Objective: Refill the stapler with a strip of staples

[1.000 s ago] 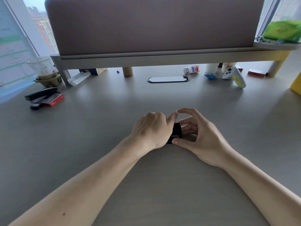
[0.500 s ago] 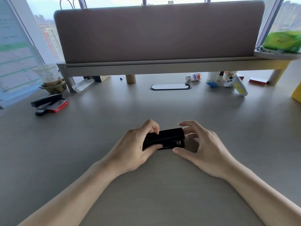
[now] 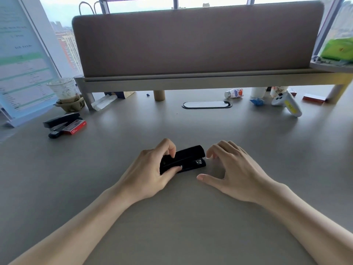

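A small black stapler (image 3: pixel 188 158) lies closed on the grey desk (image 3: pixel 191 217) in front of me, its metal front end pointing right. My left hand (image 3: pixel 152 169) grips its rear half, thumb along the near side and fingers over the top. My right hand (image 3: pixel 235 169) hovers just right of the stapler's front end with fingers spread, not touching it. At the far left lies a red staple box (image 3: pixel 75 127) beside a second, larger black stapler (image 3: pixel 61 121). No loose staple strip is visible.
A grey-brown partition (image 3: pixel 191 41) on a raised shelf spans the back of the desk. A used plastic cup (image 3: pixel 64 90) stands at the back left, a white controller (image 3: pixel 286 103) and a small bottle (image 3: pixel 234 93) at the back right. An oval cable port (image 3: pixel 207 104) sits mid-desk.
My left hand slid back from covering the stapler to gripping its rear, so the stapler shows. My right hand let go of the front end and drew away to the right.
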